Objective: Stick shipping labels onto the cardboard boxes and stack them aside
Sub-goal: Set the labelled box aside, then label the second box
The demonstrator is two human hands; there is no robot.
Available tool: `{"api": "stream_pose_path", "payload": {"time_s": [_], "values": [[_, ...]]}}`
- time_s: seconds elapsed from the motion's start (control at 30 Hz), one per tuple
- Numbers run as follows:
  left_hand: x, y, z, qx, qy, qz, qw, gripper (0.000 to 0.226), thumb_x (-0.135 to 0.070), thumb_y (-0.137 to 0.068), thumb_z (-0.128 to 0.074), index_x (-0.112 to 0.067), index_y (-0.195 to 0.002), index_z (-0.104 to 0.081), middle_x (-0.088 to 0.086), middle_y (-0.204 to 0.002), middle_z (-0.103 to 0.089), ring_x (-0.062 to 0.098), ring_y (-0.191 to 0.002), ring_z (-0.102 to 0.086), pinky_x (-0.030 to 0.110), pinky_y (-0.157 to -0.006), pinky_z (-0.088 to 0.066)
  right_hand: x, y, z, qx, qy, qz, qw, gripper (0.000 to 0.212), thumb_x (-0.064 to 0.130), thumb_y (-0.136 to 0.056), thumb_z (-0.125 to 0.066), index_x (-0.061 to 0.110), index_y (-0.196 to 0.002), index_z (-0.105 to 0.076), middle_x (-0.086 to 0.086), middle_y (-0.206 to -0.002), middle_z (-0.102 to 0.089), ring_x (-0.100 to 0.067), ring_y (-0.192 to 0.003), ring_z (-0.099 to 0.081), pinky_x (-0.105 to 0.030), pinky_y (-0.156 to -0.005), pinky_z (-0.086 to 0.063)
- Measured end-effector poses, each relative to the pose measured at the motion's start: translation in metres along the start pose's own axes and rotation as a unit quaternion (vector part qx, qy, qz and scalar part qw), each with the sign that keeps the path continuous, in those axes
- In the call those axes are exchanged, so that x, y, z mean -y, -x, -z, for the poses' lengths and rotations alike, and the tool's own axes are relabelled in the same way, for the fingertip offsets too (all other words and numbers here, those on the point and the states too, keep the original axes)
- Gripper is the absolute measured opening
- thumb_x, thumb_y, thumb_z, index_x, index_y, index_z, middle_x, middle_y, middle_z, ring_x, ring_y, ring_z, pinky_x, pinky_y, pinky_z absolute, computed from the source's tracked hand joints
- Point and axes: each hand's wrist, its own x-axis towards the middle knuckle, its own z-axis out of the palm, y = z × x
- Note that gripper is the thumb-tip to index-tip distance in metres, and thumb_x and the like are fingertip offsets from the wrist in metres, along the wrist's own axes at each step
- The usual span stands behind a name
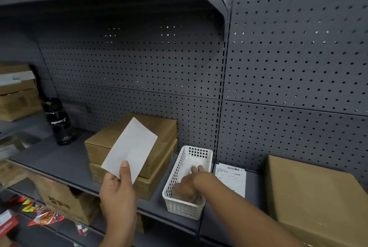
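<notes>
**Blank Sheet Held Up at Grey Shelf, Other Hand in Basket**

Pinched in the left hand (117, 193), thumb pressed on the near edge and fingers curled behind: a white sheet (130, 150), blank on the side facing the camera, tilted toward 1 o'clock and raised in front of two stacked cardboard boxes (159, 127). Reaching toward 11 o'clock into a white plastic basket (185, 210), the right hand (192, 184), fingers spread loosely over white paper inside; hard to tell whether anything is gripped. Just beside the basket at 3 o'clock, lying flat on the grey shelf (59, 159), a printed shipping label (232, 180) with a barcode along its top. Farther out at 3 o'clock, a larger cardboard box (318, 197), well apart from the stack. At 9 o'clock from the stack, standing upright, a black bottle (59, 121) marked "sport". Beyond it at the left edge, more brown boxes (18, 95) piled up. Behind everything, a dark pegboard wall (288, 63). On the shelf below, at 7 o'clock, an open carton (61, 201) and bright snack packets (43, 217).
</notes>
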Motion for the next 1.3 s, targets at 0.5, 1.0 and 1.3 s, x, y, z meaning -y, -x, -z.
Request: {"api": "stream_pose_path", "payload": {"time_s": [0.5, 1.0, 1.3], "values": [[-0.022, 0.02, -0.016, 0.046, -0.004, -0.036, 0.998, 0.017, -0.034, -0.105, -0.059, -0.02, -0.099, -0.069, -0.013, -0.098, -0.072, 0.002, -0.09, -0.067, 0.021, -0.072, -0.048, -0.066, 0.043, -0.018, -0.37, -0.199, 0.115, 0.9, 0.03, 0.025, -0.096, -0.044, 0.024, -0.094, -0.074, 0.006, -0.085, -0.076, -0.009, -0.086, -0.063, -0.034, -0.091, -0.021], [0.002, 0.099, -0.097, 0.204, -0.047, -0.062, 0.976, 0.035, -0.033, -0.103, -0.061, -0.014, -0.074, -0.057, -0.016, -0.062, -0.066, 0.003, -0.062, -0.056, 0.016, -0.064, -0.047, -0.16, 0.156, -0.046, -0.45, -0.586, 0.123, 0.663, 0.026, 0.0, -0.099, -0.056, 0.013, -0.097, -0.079, -0.003, -0.098, -0.08, -0.019, -0.089, -0.077, -0.031, -0.087, -0.058], [0.003, 0.181, -0.151, 0.358, -0.051, -0.122, 0.924, 0.022, -0.027, -0.102, -0.061, -0.029, -0.118, -0.077, -0.02, -0.105, -0.078, -0.009, -0.101, -0.068, 0.005, -0.084, -0.049, -0.199, 0.196, -0.059, -0.388, -0.756, 0.153, 0.504, 0.03, 0.013, -0.107, -0.047, -0.001, -0.119, -0.07, -0.018, -0.116, -0.076, -0.033, -0.109, -0.074, -0.044, -0.098, -0.056]]}}
